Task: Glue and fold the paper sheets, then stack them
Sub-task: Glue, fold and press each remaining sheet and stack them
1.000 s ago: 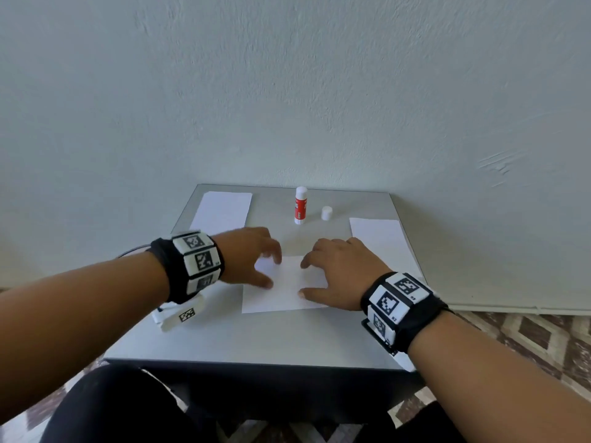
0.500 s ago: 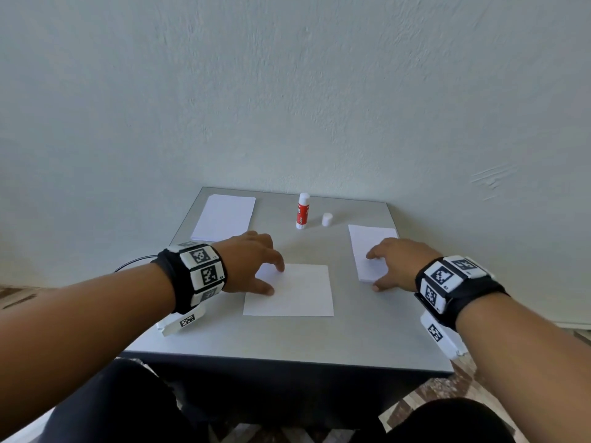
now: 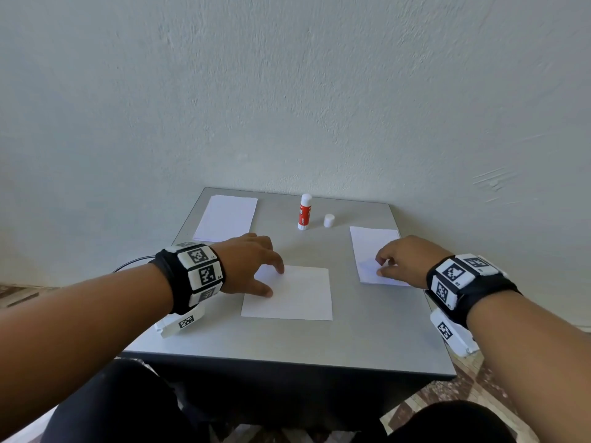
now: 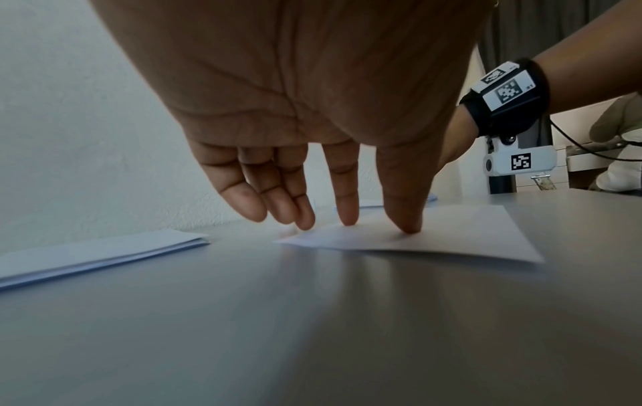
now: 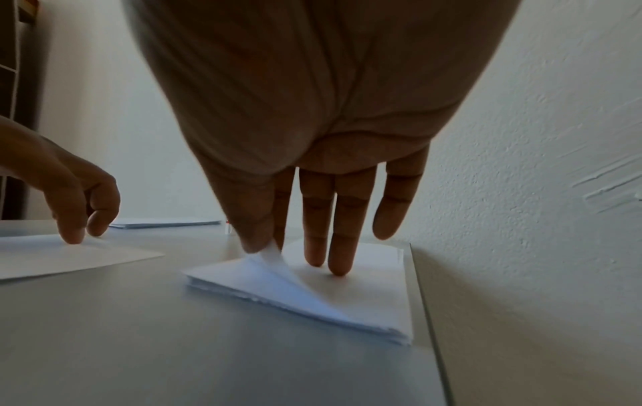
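Centre frame, the left hand (image 3: pixel 252 263) presses straight fingers on the folded sheet (image 3: pixel 287 294), steadying it; lower right, the right hand (image 3: pixel 406 260) pinches the top sheet's corner (image 5: pixel 269 254) off the pile (image 5: pixel 347 299).

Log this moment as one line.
left hand presses center sheet | right hand pinches top sheet corner of right stack | glue stick uncapped
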